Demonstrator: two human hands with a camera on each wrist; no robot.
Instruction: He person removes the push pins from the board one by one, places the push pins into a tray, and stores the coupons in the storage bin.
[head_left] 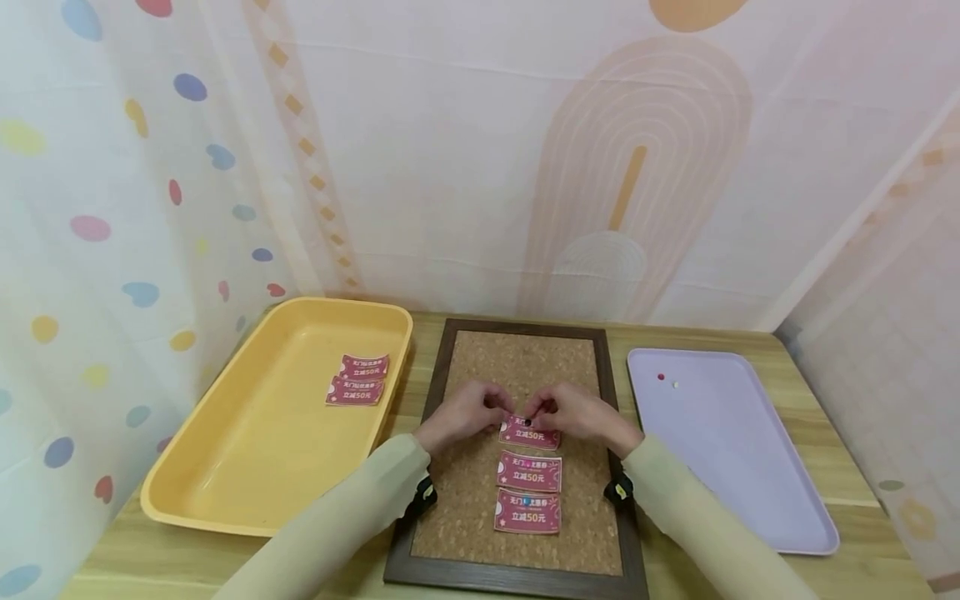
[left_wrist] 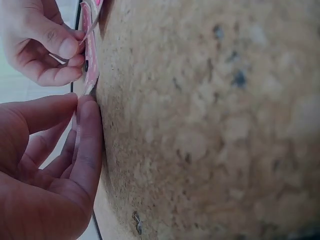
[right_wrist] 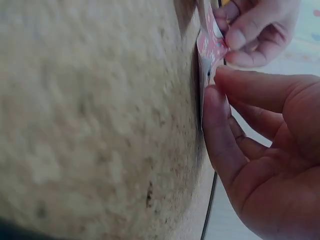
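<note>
"Head view is on my screen, but I'm far from the board; what do both hands hold?"

"I see the left hand (head_left: 467,412) and the right hand (head_left: 577,412) near the lower middle of the frame, both at the upper edge of the top coupon (head_left: 531,436). Left fingers pinch that edge at its left end; right fingers pinch it further along, close to a dark pin (head_left: 528,422). I can't tell whether they touch the pin too"

"And from the wrists?"

"My left wrist view has the coupon edge-on at upper left, between the two pairs of fingertips; my right wrist view has it at upper right, its surface bent"

"What lies below it?"

"On the same framed corkboard (head_left: 480,358), a middle coupon (head_left: 529,478) with a pink pin (head_left: 528,462), then a bottom coupon (head_left: 528,520) with a blue pin (head_left: 527,501)"

"Either side?"

"Left of the frame, a yellow tray (head_left: 247,467) with two more red coupons (head_left: 355,392), one just above the other. At right, a lilac tray (head_left: 735,450) bearing a red pin (head_left: 661,377) and a white pin (head_left: 675,385) near its upper left. Board and trays rest on a wooden tabletop (head_left: 813,433), with patterned cloth (head_left: 450,167) filling the upper frame"
</note>
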